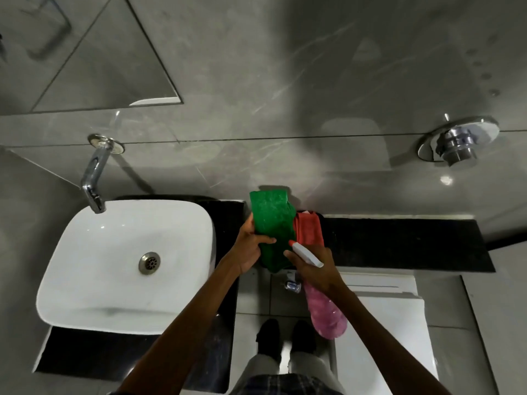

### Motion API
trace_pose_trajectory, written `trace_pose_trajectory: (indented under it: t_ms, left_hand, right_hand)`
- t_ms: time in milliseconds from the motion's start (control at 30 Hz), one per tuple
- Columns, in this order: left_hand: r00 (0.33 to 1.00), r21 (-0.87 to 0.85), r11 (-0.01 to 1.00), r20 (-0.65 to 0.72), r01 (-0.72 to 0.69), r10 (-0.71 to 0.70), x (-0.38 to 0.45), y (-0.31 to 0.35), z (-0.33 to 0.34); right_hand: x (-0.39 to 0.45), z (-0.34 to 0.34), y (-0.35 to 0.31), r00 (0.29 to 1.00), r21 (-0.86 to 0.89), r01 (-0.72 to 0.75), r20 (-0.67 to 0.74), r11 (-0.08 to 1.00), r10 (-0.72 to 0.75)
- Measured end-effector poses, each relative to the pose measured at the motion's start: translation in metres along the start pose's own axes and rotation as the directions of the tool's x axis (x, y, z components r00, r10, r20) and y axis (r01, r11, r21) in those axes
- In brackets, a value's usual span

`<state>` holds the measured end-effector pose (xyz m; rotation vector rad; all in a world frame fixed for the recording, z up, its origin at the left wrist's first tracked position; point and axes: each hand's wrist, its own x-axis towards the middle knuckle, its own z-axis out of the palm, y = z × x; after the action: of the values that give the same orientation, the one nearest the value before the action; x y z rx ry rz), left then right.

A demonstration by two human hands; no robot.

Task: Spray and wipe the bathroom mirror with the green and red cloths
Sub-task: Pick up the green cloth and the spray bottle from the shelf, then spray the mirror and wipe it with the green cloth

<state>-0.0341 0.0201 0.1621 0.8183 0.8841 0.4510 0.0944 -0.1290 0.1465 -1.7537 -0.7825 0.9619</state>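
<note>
The spray bottle [325,309], clear plastic with pink liquid inside, hangs bottom-down toward the near side, its white trigger head with a red nozzle tip pointing at the green cloth [271,223]. The right hand [313,266] is wrapped around the bottle's neck. The left hand [251,246] pinches the green cloth, a crumpled textured rag held up just left of the bottle. The red cloth [309,230] lies folded on the black glossy table [399,243], touching the green one. Left, a white rounded-square basin [114,266] with a metal drain sits under a chrome tap [95,178]. Grey marbled tiles cover the far wall; the mirror's [99,61] corner shows far left.
</note>
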Motion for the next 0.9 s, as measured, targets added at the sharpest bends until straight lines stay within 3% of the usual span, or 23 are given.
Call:
trace_pose_trajectory:
  t_ms: [167, 300, 400, 600, 733, 800, 900]
  left_hand:
    - [0.998, -0.010, 0.998, -0.033, 0.059, -0.059, 0.012, -0.013, 0.015]
    - [0.995, -0.032, 0.996, -0.056, 0.078, -0.080, 0.023, -0.017, 0.023]
    - [0.993, -0.049, 0.994, -0.064, 0.093, -0.096, 0.028, -0.018, 0.028]
    - [0.990, -0.026, 0.992, -0.068, 0.123, -0.125, 0.029, -0.017, 0.037]
    - [0.991, -0.023, 0.993, -0.059, 0.117, -0.118, 0.021, -0.009, 0.036]
    - [0.994, -0.024, 0.994, -0.035, 0.107, -0.108, 0.013, 0.000, 0.034]
    - [0.999, -0.040, 0.998, 0.019, 0.052, -0.051, -0.012, 0.025, 0.023]
  right_hand:
    - [0.016, -0.051, 0.029, 0.994, -0.049, 0.055, -0.092, 0.997, -0.060]
    - [0.051, -0.094, 0.048, 0.936, 0.028, 0.096, -0.342, 0.995, -0.081]
    - [0.081, -0.104, 0.052, 0.894, 0.144, 0.051, -0.447, 0.988, 0.019]
    - [0.102, -0.117, 0.073, 0.841, 0.223, -0.072, -0.511, 0.972, 0.179]
    - [0.097, -0.118, 0.066, 0.850, 0.166, -0.174, -0.472, 0.971, 0.233]
    - [0.090, -0.115, 0.058, 0.818, 0.063, -0.227, -0.529, 0.972, 0.225]
    - [0.062, -0.072, 0.022, 0.797, -0.249, -0.092, -0.598, 0.964, -0.079]
